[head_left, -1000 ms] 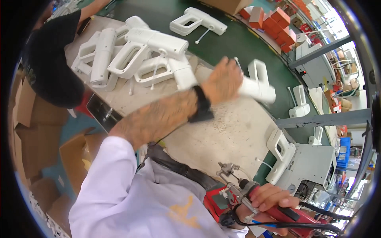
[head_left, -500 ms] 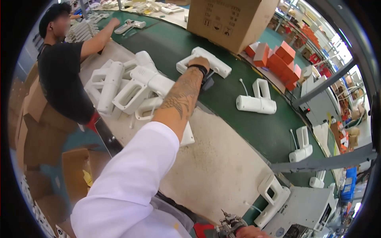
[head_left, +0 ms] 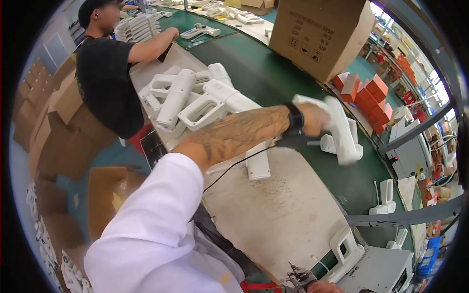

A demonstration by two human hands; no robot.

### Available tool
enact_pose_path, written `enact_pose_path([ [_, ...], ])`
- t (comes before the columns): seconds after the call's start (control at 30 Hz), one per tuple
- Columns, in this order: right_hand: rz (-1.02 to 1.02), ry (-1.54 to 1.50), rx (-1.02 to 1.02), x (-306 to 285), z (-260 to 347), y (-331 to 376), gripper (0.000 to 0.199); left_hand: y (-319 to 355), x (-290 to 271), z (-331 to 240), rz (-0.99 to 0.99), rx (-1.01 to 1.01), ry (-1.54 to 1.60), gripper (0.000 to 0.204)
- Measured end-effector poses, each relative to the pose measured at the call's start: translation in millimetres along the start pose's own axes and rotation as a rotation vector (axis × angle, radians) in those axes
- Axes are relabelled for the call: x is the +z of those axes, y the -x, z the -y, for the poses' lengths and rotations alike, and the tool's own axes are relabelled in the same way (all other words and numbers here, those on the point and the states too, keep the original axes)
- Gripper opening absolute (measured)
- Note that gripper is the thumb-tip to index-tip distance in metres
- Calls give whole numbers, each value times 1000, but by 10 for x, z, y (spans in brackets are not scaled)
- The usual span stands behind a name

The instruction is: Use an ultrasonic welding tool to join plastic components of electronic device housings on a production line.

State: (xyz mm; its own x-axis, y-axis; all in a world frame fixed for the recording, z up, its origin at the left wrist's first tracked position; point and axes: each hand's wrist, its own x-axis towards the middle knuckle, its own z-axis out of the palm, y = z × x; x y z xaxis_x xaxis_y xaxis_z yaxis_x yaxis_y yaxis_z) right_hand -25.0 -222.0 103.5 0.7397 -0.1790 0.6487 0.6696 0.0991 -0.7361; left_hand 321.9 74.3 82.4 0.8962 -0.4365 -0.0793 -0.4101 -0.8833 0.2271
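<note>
My left hand [head_left: 314, 119], with a dark wristband, is closed round the handle of a white handheld device housing [head_left: 341, 131] above the green belt, blurred by motion. Part of another white housing on the belt shows behind it. At the lower edge my right hand [head_left: 324, 287], partly cut off, grips a small metal tool with fittings [head_left: 299, 277]. Close by that hand, a white housing with a loop handle [head_left: 348, 254] and a thin tube leans beside a grey machine. Under and beyond my left forearm lies a pile of white housings [head_left: 177, 97] on the beige board [head_left: 273, 205].
A co-worker [head_left: 110, 73] stands at the far left, one arm over the bench. A large cardboard box [head_left: 317, 36] and orange boxes [head_left: 369, 100] stand beyond the belt [head_left: 234, 58]. A grey metal bar [head_left: 405, 217] crosses at right. Below left is an open carton [head_left: 105, 188].
My left hand has carried the white housing rightward along the belt, lifted and turned more upright. The view has shifted, so the scene sits further right. My right hand stays at the metal tool.
</note>
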Motion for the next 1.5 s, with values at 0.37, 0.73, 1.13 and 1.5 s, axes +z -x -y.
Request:
enact_pose_path([
  [0.37, -160, 180, 115, -7, 298, 122, 67, 1679, 1114, -1063, -15, 651, -51, 12],
  [0.73, 149, -91, 23, -110, 48, 30, 74, 1924, 1165, -1912, -179, 140, 109, 63],
  [1.13, 203, -166, 54, 87, 263, -92, 74, 2398, 1136, -1666, -102, 321, -6, 69],
  [1.5, 330, -227, 144, 192, 102, -209, 74, 2338, 1513, -1855, -233, 204, -96, 77],
])
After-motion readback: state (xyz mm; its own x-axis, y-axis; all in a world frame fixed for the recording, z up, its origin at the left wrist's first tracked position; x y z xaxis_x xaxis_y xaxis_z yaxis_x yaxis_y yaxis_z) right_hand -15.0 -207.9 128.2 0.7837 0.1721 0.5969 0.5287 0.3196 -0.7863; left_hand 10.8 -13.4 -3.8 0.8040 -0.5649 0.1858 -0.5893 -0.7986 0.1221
